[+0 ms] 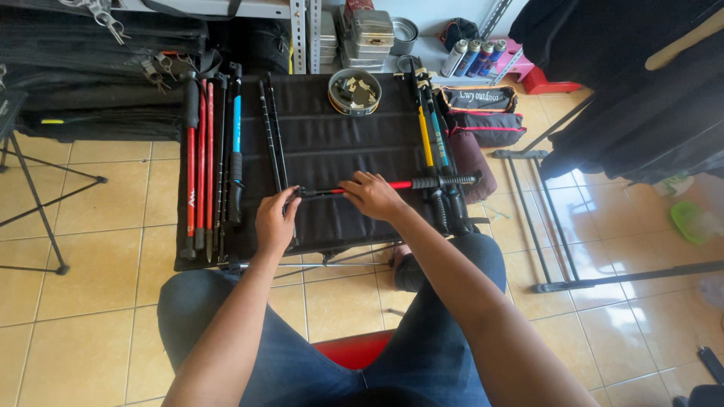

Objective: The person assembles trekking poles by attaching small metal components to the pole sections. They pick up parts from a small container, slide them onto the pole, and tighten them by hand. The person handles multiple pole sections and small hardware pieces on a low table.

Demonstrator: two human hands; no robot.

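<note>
head view shows both hands working a red and black trekking pole (pixel 392 184) laid crosswise over a black folding table (pixel 332 143). the left hand (pixel 274 220) pinches the thin dark end of the pole between thumb and curled fingers, near the table's front edge. the right hand (pixel 371 194) lies over the shaft further along, fingers bent down around it, so the red section runs out past the knuckles toward the black grip on the right.

what could go wrong: the pole sits close to the front edge, and a slack pinch on the left could let that end drop off the table. its grip end crosses the yellow and blue poles (pixel 431 143), touching or just over them; i cannot tell which. a twist or pull might drag those sideways. the round tin of small parts (pixel 354 92) sits well apart, further back, and the red poles (pixel 197 166) at the left lie apart too
</note>
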